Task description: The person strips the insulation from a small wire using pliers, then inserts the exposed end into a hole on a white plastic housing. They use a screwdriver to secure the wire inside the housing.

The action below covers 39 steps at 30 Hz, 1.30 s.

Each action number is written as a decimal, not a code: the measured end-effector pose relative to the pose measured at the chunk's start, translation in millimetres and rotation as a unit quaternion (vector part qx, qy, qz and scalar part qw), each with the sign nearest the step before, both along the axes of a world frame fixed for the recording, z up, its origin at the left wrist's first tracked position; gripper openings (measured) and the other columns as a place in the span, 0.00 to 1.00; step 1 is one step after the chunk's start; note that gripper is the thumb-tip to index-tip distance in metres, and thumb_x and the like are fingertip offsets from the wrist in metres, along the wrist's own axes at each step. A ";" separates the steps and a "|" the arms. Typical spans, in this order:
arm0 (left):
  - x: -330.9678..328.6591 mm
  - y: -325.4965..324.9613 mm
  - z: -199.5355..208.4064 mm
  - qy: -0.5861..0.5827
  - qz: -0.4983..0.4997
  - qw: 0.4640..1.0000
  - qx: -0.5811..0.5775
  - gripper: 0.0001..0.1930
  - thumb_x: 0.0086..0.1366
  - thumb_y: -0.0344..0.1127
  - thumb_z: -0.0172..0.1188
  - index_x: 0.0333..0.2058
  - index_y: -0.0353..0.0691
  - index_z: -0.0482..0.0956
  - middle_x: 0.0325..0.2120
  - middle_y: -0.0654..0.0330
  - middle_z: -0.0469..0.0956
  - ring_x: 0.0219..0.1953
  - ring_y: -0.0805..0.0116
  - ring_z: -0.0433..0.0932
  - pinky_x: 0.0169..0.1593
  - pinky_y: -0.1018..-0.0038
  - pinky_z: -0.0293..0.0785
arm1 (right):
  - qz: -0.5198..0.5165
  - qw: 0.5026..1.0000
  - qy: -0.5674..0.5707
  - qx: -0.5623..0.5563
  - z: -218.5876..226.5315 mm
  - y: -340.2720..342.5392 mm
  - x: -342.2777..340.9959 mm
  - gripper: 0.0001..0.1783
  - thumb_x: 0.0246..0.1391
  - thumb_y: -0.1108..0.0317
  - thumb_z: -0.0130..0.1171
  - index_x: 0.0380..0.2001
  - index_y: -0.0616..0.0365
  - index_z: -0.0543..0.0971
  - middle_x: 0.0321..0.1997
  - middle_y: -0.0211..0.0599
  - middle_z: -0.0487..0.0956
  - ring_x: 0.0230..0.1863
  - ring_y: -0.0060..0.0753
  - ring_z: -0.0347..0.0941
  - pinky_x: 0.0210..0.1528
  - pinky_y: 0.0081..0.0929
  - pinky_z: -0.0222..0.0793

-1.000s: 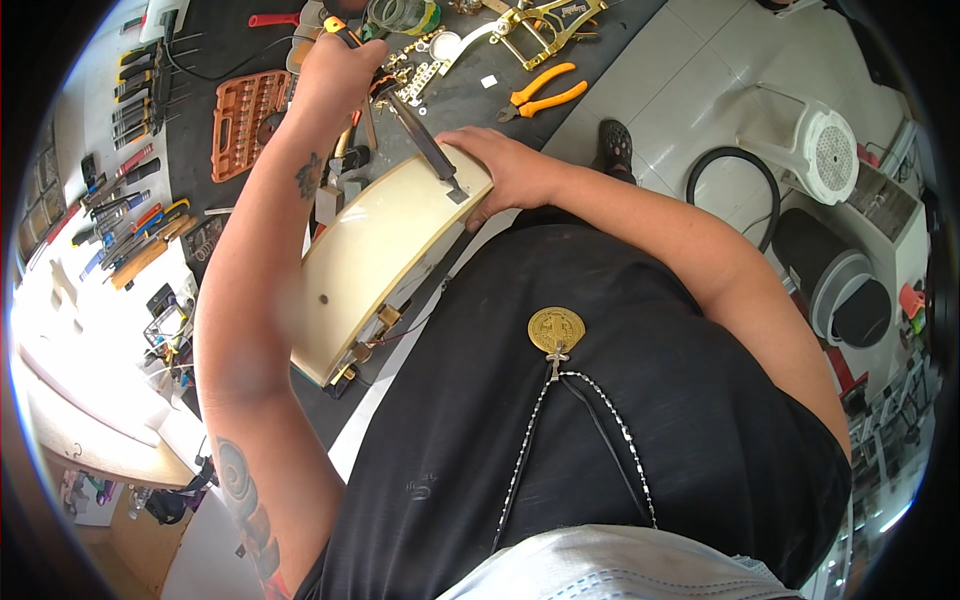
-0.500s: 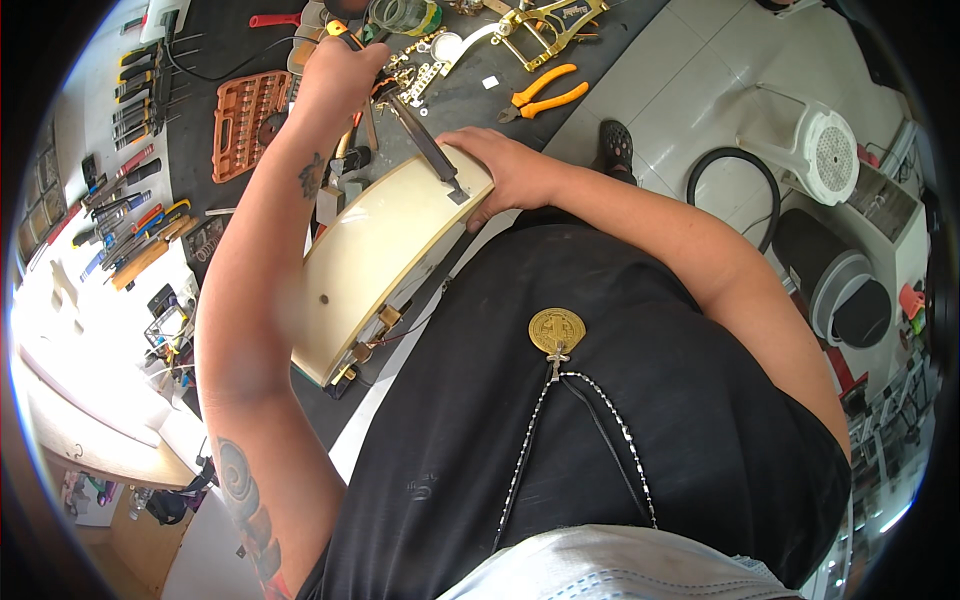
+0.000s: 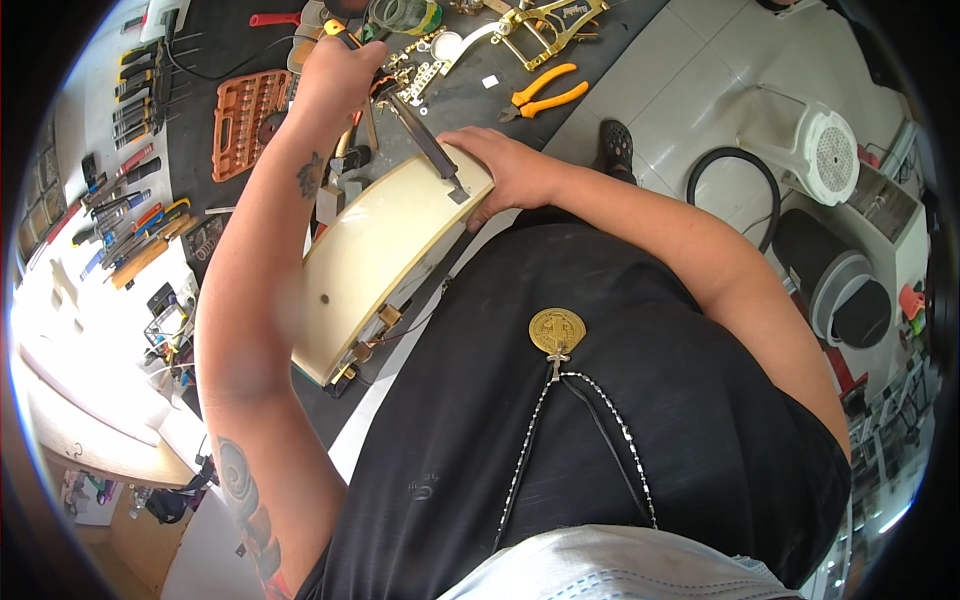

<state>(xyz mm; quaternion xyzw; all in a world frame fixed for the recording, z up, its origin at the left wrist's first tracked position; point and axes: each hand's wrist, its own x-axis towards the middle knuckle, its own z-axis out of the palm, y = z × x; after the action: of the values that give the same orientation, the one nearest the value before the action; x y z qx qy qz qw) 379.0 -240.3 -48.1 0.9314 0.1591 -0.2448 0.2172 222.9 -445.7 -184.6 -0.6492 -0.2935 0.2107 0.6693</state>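
Note:
My left hand (image 3: 345, 75) is closed around a hand tool with a long dark shaft (image 3: 424, 138) and a yellow-and-black end showing beyond the fist. The shaft slants down to the near end of a cream guitar body (image 3: 375, 235), where its tip meets a small dark squarish patch on the curved side. I cannot make out the tool's exact kind. My right hand (image 3: 500, 168) grips that same end of the body, thumb on one edge and fingers over the other. Gold-coloured parts (image 3: 388, 315) and thin wires show along the body's lower edge.
Orange-handled cutters (image 3: 545, 93) and a gold guitar vibrato tailpiece (image 3: 550, 30) lie on the dark bench, near loose gold hardware. A glass jar (image 3: 405, 15) stands behind. An orange socket case (image 3: 250, 125) and rows of screwdrivers are at left. A white stool (image 3: 825, 155) stands on the floor.

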 end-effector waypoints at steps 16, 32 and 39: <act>-3.1 -3.9 -2.3 -0.032 -0.007 0.999 -0.019 0.15 0.66 0.36 0.64 0.28 0.28 0.76 0.19 0.59 0.74 0.19 0.71 0.69 0.25 0.65 0.62 | 0.006 1.000 0.013 -0.002 4.3 -1.5 1.3 0.66 0.27 0.60 0.92 0.72 0.55 0.68 0.65 0.46 0.75 0.70 0.55 0.68 0.74 0.45 0.64; -4.0 -15.4 10.6 -0.019 -0.041 0.998 0.041 0.22 0.64 0.42 0.65 0.33 0.19 0.80 0.28 0.44 0.83 0.30 0.58 0.82 0.40 0.57 0.78 | 0.000 1.000 -0.002 -0.001 0.0 0.5 0.4 0.66 0.27 0.60 0.92 0.73 0.57 0.67 0.66 0.46 0.75 0.70 0.55 0.68 0.74 0.45 0.63; -5.0 -10.3 2.5 -0.052 -0.039 0.997 -0.029 0.14 0.68 0.35 0.65 0.30 0.29 0.75 0.19 0.64 0.72 0.17 0.77 0.65 0.21 0.68 0.59 | 0.009 1.000 0.002 -0.003 2.8 -1.0 1.6 0.67 0.27 0.60 0.92 0.73 0.57 0.66 0.66 0.47 0.74 0.70 0.55 0.68 0.74 0.45 0.63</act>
<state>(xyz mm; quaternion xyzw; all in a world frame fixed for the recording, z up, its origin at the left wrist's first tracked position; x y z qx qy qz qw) 374.1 -250.6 -45.6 0.9417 0.1038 -0.2086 0.2425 224.5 -446.7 -181.8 -0.6481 -0.2975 0.2183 0.6662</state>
